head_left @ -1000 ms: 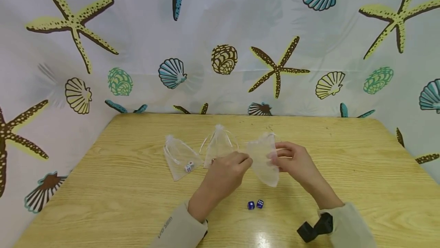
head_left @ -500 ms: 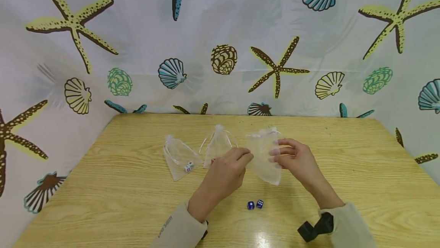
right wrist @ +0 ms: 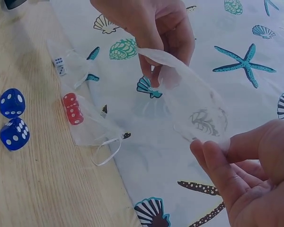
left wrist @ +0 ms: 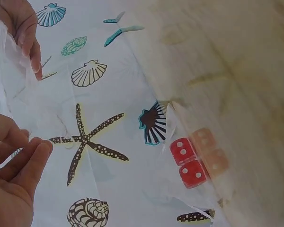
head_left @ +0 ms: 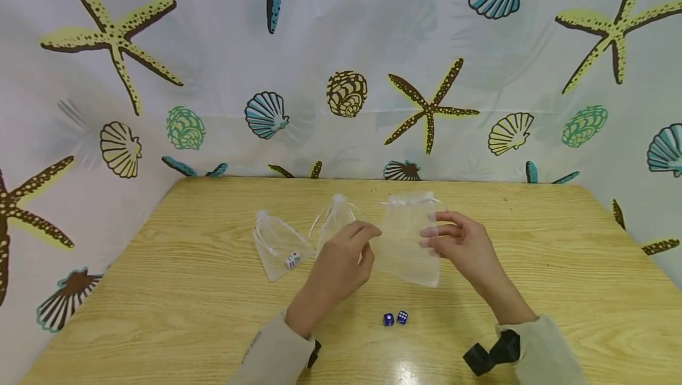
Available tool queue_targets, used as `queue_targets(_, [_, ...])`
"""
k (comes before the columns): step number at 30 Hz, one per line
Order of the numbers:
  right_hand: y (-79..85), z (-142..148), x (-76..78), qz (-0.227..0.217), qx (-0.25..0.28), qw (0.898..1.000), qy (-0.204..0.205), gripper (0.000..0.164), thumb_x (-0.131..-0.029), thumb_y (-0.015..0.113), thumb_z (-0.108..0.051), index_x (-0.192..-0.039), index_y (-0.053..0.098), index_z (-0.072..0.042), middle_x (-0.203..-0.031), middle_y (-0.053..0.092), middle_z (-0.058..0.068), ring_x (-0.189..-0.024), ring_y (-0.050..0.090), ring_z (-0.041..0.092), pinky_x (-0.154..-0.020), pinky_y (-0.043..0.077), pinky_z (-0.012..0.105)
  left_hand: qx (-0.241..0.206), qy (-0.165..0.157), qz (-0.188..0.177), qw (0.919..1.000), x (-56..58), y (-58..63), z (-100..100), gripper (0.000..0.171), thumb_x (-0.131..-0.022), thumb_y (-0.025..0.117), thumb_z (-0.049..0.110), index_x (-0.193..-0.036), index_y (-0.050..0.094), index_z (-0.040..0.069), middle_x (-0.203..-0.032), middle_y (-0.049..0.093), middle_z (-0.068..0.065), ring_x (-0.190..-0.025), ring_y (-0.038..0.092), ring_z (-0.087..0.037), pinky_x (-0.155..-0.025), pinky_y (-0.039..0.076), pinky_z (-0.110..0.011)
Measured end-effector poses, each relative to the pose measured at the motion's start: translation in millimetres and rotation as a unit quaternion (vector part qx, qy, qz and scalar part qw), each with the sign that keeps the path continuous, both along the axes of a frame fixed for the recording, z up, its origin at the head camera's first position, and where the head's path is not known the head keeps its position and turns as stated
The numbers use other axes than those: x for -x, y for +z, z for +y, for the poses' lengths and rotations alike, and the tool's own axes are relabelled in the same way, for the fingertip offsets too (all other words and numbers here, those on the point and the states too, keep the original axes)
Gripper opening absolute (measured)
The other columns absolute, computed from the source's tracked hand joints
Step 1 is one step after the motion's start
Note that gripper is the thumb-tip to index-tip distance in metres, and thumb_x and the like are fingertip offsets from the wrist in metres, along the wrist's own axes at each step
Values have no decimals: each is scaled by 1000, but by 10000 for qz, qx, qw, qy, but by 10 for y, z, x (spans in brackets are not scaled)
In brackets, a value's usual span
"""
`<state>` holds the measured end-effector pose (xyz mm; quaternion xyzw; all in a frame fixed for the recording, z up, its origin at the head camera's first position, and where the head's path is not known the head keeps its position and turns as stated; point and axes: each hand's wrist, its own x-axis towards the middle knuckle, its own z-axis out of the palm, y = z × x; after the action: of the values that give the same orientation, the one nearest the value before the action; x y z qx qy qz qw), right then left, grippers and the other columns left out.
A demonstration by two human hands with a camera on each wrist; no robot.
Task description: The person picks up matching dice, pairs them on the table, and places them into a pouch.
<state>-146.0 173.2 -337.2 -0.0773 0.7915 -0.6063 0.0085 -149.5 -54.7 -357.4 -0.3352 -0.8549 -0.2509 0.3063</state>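
Observation:
Between both hands is a sheer white drawstring bag (head_left: 406, 243), held up over the table with its drawstring end away from me. My left hand (head_left: 341, 260) pinches the bag's left edge. On the opposite edge, my right hand (head_left: 466, 247) grips the cloth between thumb and fingers, as the right wrist view also shows. Two blue dice (right wrist: 14, 134) lie side by side on the wood, nearer to me than the bag. I see nothing inside the held bag.
Left of the hands lies a tied sheer bag (head_left: 277, 243) with white dice (head_left: 292, 260) in it. Beside it a second tied bag (head_left: 334, 219), partly behind my left hand, contains red dice (right wrist: 73, 109). A patterned cloth (head_left: 341, 41) rises behind the wooden table (head_left: 176, 290).
The held bag has gone from folded and slanted to spread flatter and more upright. My left hand has shifted slightly left and up, and my right hand slightly right.

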Motion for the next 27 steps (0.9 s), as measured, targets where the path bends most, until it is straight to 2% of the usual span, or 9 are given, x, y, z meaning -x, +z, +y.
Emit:
queue_targets(5, [13, -28, -20, 51, 95, 9999, 58, 40, -91, 59, 0, -130, 50, 4, -109, 66, 24, -82, 68, 1, -73, 56, 22, -766, 190, -652, 9948, 56, -41, -45, 22, -83, 58, -8, -100, 67, 2, -96, 67, -11, -79, 65, -19, -65, 54, -25])
queue_targets(8, [8, -64, -34, 79, 110, 9998, 155, 40, -91, 59, 0, -130, 50, 4, -109, 66, 25, -82, 68, 2, -73, 56, 22, -1605, 170, -1795, 9704, 82, -39, -62, 20, -89, 55, 0, -106, 65, 1, -100, 67, -13, -86, 68, -22, -72, 57, -29])
queue_targets(10, [-1, -90, -44, 92, 114, 9996, 245, 41, -91, 59, 0, -130, 49, 5, -109, 65, 26, -83, 68, 3, -73, 56, 22, -2249, 73, -2660, 9373, 97, -26, -73, 23, -92, 55, 7, -113, 62, 0, -105, 66, -15, -91, 68, -27, -75, 57, -32])
queue_targets(13, [-19, -127, -61, 97, 67, 9993, 344, 41, -91, 59, 0, -130, 50, 5, -109, 65, 27, -83, 69, 3, -73, 56, 23, -3131, -102, -3779, 8712, 111, 7, -87, 32, -94, 56, 15, -124, 56, 3, -111, 63, -17, -97, 67, -30, -77, 57, -36])
queue_targets(15, [-26, -151, -73, 88, 24, 9992, 391, 40, -90, 59, 0, -130, 50, 4, -109, 65, 27, -83, 69, 3, -72, 56, 23, -3524, -267, -4272, 8322, 113, 22, -91, 41, -94, 58, 16, -132, 50, 5, -115, 61, -19, -98, 66, -33, -75, 58, -36])
queue_targets(18, [-33, -188, -95, 112, -32, 9989, 444, 40, -91, 59, 0, -129, 50, 5, -109, 65, 27, -83, 69, 3, -72, 56, 23, -3858, -423, -4728, 7911, 105, 36, -65, 49, -92, 61, 14, -137, 43, 5, -115, 59, -22, -97, 67, -32, -75, 58, -36])
queue_targets(20, [-33, -207, -107, 135, -44, 9987, 484, 40, -91, 59, 0, -129, 50, 5, -109, 65, 27, -83, 69, 4, -72, 56, 24, -3937, -500, -4844, 7796, 100, 34, -43, 52, -91, 62, 11, -138, 42, 4, -111, 61, -21, -92, 69, -30, -74, 58, -36])
queue_targets(22, [-32, -221, -116, 162, -41, 9985, 515, 40, -91, 59, 0, -129, 50, 6, -109, 66, 28, -83, 69, 5, -72, 56, 24, -4031, -492, -4834, 7755, 94, 37, -20, 51, -89, 64, 7, -136, 43, 4, -104, 64, -21, -85, 71, -26, -73, 58, -36])
queue_targets(27, [-37, -228, -118, 116, -7, 9983, 564, 39, -91, 59, -1, -127, 50, 8, -110, 65, 28, -84, 69, 5, -72, 57, 24, -4107, -403, -4544, 7895, 88, 36, -6, 50, -87, 64, 0, -134, 47, 4, -96, 67, -22, -73, 71, -18, -69, 58, -32])
